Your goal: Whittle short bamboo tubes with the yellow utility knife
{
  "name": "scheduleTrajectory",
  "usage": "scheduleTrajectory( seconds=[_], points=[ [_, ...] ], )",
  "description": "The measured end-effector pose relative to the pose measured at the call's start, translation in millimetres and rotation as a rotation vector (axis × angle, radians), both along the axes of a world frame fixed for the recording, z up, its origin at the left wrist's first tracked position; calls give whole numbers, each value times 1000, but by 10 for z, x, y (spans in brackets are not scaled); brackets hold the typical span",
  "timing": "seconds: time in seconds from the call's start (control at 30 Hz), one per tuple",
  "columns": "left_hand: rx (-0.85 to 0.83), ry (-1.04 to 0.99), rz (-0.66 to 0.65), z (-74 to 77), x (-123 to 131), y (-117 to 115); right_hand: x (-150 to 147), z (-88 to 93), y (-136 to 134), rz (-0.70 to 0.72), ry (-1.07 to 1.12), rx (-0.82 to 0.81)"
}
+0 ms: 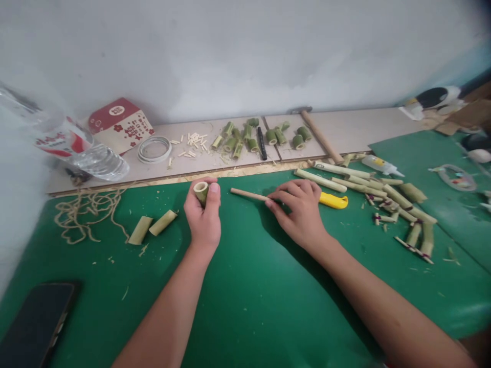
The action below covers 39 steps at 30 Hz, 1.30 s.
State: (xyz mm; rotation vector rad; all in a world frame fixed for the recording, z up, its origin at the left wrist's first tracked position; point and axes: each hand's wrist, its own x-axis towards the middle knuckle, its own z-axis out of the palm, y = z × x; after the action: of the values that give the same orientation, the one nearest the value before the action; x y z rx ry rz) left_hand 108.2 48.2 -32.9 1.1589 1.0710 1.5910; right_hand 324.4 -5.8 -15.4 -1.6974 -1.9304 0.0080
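Note:
My left hand [204, 214] is closed around a short hollow bamboo tube [201, 192], held upright with its open end showing. My right hand [301, 207] lies on the green mat [245, 286] with fingers curled over a thin wooden stick [249, 194] that points left. A yellow-handled knife [333, 201] pokes out from under that hand on its right side. Two split bamboo halves [153, 226] lie left of my left hand.
Long bamboo stalks and cut bits [383, 199] pile at the right. On the board behind sit bamboo rings [249, 137], a hammer [318, 134], tape roll [154, 149], red box [120, 124] and water bottle [84, 151]. Twine [86, 209] and a phone [36, 322] lie left.

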Motion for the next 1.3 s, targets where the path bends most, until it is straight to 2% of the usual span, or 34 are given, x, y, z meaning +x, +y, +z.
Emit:
scheduleTrajectory(
  seconds=[0.17,0.4,0.57,0.77,1.0,1.17,1.3],
  points=[
    [-32,9,-31,-10,-1,7,-5,50,-6,-21,24,42],
    [-59,44,-74,-42,-27,-1,27,-76,33,17,-27,-13],
    [-13,36,-162,-49,-38,-30,89,-46,50,-6,-85,-5],
    [5,-14,-257,-47,-39,-13,403,17,114,-141,-189,-46],
    [-59,-15,-278,-12,-26,-7,754,15,90,-180,-261,-196],
    [-87,23,-273,5,-30,-2,748,-63,121,-164,-260,-169],
    [-115,48,-290,4,-39,13,664,-53,150,-163,-218,-131]
  ],
)
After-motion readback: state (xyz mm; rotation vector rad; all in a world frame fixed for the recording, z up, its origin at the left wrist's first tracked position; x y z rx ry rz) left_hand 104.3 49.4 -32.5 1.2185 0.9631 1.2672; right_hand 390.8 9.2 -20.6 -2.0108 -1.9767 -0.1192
